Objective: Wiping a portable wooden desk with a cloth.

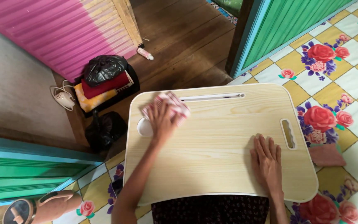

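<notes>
While the right hand (267, 162) lies flat, steadying the pale wooden lap desk (220, 141), the left hand (161, 120) presses a red-striped white cloth (171, 105) at its far left

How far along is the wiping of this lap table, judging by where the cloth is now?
No wiped area can be told apart: the lap table looks evenly clean and dry all over. In hand: the left hand presses a red-and-white cloth at the far left corner by the round cup recess, while the right hand lies flat, steadying the near right. Middle and right side are not covered by the cloth.
</notes>
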